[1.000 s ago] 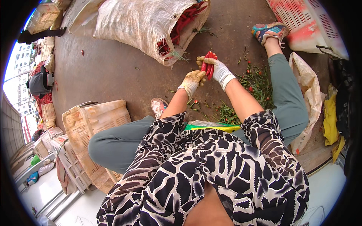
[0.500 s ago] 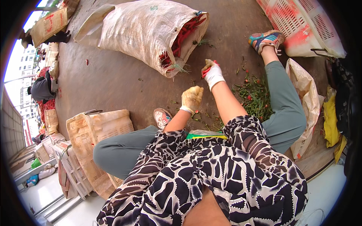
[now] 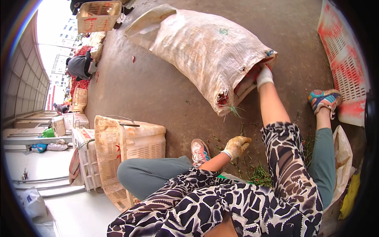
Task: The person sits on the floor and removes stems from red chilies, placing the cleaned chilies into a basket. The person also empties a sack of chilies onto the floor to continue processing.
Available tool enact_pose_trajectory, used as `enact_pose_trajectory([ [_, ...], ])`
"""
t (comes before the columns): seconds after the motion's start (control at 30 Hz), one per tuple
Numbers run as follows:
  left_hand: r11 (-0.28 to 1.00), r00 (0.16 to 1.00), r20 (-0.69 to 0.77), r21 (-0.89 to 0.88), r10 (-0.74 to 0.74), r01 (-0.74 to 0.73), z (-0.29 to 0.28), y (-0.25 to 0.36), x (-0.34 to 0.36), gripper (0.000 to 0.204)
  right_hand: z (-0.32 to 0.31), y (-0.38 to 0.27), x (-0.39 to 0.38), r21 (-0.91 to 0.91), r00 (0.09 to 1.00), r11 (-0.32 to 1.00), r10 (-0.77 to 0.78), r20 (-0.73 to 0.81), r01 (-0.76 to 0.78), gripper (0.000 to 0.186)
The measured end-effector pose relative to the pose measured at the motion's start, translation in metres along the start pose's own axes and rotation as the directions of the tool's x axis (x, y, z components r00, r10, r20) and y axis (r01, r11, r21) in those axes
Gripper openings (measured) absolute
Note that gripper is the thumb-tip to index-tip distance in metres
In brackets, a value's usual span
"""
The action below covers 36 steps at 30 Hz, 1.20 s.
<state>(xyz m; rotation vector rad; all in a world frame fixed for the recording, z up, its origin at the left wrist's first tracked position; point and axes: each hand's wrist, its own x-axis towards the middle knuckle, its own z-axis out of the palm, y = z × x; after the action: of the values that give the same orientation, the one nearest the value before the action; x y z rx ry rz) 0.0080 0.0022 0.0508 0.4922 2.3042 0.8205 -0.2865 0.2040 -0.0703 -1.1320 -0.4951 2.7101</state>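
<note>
Your right hand (image 3: 264, 77), in a white glove, is stretched out and pushed into the open mouth of the big woven sack (image 3: 205, 47) lying on its side on the ground. The fingers are buried among the red chillies (image 3: 252, 77) showing there, so I cannot tell whether they are closed on anything. Your left hand (image 3: 237, 146), in a dirty yellowish glove, hangs loosely curled and empty near your knee, just above the scatter of green stems (image 3: 260, 175) on the floor.

Here is what could trip you up. You are leaning far forward to reach the sack, with one arm fully extended; if you pull hard on a tangled clump, your balance may shift onto the foot in the bright shoe (image 3: 323, 98) and you could tip. The sack's mouth is frayed, and loose threads may catch your glove or drag out with the chillies. A rough pull may also spill peppers onto the concrete, where they could roll among the stems and get mixed with the waste. The stems underfoot look slippery enough to slide on if you step there. With your left hand idle, nothing steadies the sack, so it may shift or roll as you draw from it. The pale crate (image 3: 134, 150) by your left leg leaves little room to move that way.
</note>
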Motion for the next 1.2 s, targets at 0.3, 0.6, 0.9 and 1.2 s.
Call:
enact_pose_trajectory([
  [0.3, 0.655, 0.966, -0.113, -0.753, -0.233, 0.070, -0.063, 0.024, 0.027, 0.030, -0.071, -0.059, -0.274, -0.943, 0.798, 0.112, 0.506, 0.326, 0.313, 0.029],
  [0.6, 0.581, 0.986, -0.163, -0.806, -0.035, -0.113, -0.068, 0.053, -0.016, 0.024, -0.049, -0.083, -0.362, -0.888, 0.628, 0.444, 0.657, 0.417, 0.125, 0.027],
  [0.9, 0.942, 0.790, -0.576, -0.335, -0.211, 0.007, -0.026, 0.066, -0.029, 0.025, -0.094, -0.048, -0.380, -0.903, 0.845, 0.426, 0.502, 0.184, -0.057, 0.011],
  [1.2, 0.936, 0.991, 0.049, 0.337, -0.126, 0.103, -0.008, -0.010, -0.016, 0.028, 0.003, -0.057, -0.429, -0.755, 0.836, 0.494, 0.098, 0.540, 0.430, 0.020],
])
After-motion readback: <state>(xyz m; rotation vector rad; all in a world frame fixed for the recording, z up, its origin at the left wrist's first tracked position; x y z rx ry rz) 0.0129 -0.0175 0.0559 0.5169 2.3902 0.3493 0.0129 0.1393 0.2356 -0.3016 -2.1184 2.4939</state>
